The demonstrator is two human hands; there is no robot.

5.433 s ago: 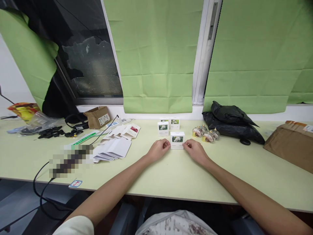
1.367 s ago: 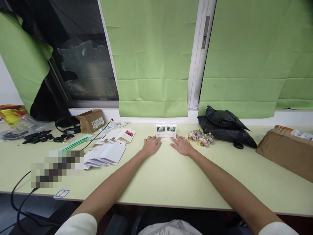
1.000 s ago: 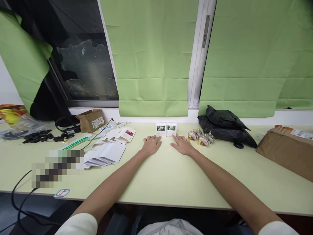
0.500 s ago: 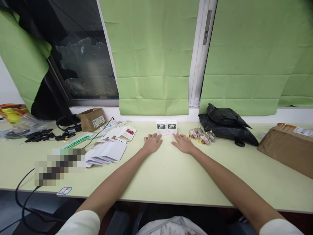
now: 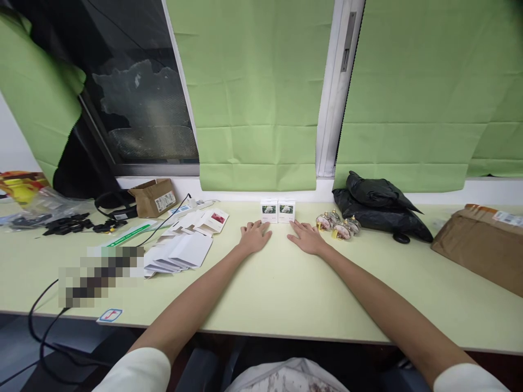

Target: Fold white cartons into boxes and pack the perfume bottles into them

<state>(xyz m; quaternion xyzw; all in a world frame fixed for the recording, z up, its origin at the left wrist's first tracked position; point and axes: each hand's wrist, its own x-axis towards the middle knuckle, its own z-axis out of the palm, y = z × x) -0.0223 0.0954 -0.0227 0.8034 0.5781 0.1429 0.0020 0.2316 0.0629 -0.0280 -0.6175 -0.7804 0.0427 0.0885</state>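
Two small white boxes, a left box [image 5: 269, 212] and a right box [image 5: 286, 212], stand upright side by side near the back of the table, each with a flower picture on its front. My left hand [image 5: 254, 238] lies flat on the tabletop just in front and to the left of the left box, fingers spread and holding nothing. My right hand [image 5: 306, 238] rests likewise, palm down with fingers apart, its fingertips close to the right box's lower front corner. Whether the fingertips touch the boxes I cannot tell. Beside my right hand lie several small round ornaments [image 5: 342, 231] with gold tops.
Flattened white cartons [image 5: 190, 251] lie left of my left arm, with a black cable [image 5: 166, 219] running over the table. An opened brown box [image 5: 153, 198] stands behind them. Rightward are black plastic bags [image 5: 379, 209] and a large brown carton [image 5: 482, 239]. Green curtains [image 5: 257, 98] hang behind.
The camera view has shifted very slightly. Both hands and the two white boxes keep their places.
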